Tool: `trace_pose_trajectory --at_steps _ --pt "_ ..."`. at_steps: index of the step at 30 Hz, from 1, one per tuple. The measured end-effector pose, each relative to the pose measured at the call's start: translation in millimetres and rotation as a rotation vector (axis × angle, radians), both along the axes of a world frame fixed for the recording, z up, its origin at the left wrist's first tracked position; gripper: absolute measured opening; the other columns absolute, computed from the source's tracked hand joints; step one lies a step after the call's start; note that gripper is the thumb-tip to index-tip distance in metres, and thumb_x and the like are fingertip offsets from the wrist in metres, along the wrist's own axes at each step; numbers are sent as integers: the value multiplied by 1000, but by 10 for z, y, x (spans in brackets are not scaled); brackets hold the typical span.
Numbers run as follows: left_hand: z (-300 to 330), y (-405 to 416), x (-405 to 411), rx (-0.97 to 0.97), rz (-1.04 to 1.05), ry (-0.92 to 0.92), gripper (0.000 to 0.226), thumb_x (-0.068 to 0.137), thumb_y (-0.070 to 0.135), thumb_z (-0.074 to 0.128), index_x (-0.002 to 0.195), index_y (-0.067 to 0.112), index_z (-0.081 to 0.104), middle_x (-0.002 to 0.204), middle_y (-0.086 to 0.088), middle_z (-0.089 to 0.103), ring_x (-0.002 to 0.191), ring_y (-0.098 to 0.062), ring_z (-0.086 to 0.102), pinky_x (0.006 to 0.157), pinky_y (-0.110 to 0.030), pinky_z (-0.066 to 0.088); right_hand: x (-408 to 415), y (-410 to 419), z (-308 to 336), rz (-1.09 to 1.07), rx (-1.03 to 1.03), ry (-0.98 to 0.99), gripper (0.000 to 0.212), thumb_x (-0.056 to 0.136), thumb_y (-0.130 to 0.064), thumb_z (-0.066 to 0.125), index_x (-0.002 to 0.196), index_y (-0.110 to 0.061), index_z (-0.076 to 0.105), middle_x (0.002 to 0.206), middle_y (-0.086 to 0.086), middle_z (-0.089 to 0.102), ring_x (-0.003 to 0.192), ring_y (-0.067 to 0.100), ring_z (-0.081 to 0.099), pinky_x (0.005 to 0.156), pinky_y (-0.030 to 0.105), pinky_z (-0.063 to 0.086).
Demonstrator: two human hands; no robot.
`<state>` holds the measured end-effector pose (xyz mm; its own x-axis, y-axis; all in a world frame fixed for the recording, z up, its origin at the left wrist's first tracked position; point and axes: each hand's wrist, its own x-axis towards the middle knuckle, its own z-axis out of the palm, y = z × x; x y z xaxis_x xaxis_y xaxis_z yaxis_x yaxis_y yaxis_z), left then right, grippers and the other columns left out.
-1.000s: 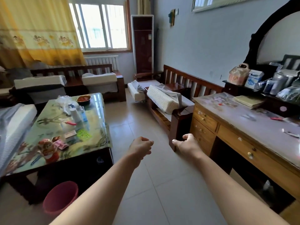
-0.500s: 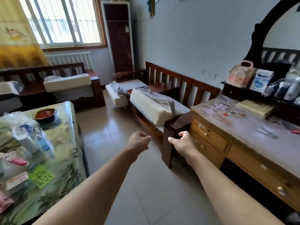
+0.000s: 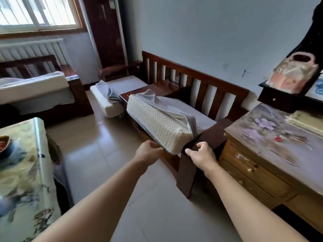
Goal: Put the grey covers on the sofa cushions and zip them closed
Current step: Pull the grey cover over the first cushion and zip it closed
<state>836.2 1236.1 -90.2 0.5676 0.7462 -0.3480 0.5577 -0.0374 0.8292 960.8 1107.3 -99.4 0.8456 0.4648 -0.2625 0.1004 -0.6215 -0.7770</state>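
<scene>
Two bare hands reach toward a sofa cushion (image 3: 158, 122) lying on the seat of a wooden sofa (image 3: 195, 81), its grey cover (image 3: 176, 106) pulled only partway on, the woven end bare. The left hand (image 3: 147, 151), fingers curled, meets the cushion's near lower corner; whether it grips cannot be told. The right hand (image 3: 202, 154), fingers loosely curled and holding nothing, hovers just beside the armrest (image 3: 212, 135). A second cushion (image 3: 106, 101) lies farther along.
</scene>
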Motion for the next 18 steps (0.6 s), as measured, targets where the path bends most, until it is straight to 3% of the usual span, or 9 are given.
trace_pose_trajectory --at_steps 5,8,13,15,18 --pt "-318 1003 664 -38 -123 0 36 84 22 64 118 14 54 109 -8 63 95 -21 63 79 -34 51 499 787 -273 -116 -51 16 54 89 -28 56 136 -12 38 138 11 40 116 24 48 80 26 37" --pt "-497 1440 1071 -54 -191 29 38 85 23 65 120 15 53 109 -9 63 95 -21 63 81 -34 52 787 1176 -451 -167 -75 27 53 88 -29 56 135 -12 38 138 11 40 116 25 49 80 24 36" --pt "-748 1893 1719 15 -288 120 39 86 25 64 122 18 52 95 3 62 78 -9 58 54 -21 41 1264 1623 -706 -229 -109 65 55 87 -30 59 135 -11 38 135 12 40 116 26 48 80 25 37" --pt "-846 2036 1970 47 -318 137 40 87 25 63 124 18 50 92 5 61 77 -10 57 58 -23 44 1481 1782 -828 -233 -123 70 53 87 -30 59 132 -10 40 132 12 41 113 26 49 81 27 40" --pt "-1041 2231 2316 98 -365 160 43 87 27 63 127 19 47 112 -1 62 94 -18 60 73 -30 50 1809 2043 -1024 -213 -131 31 52 85 -28 60 130 -9 42 129 13 44 113 27 49 88 31 43"
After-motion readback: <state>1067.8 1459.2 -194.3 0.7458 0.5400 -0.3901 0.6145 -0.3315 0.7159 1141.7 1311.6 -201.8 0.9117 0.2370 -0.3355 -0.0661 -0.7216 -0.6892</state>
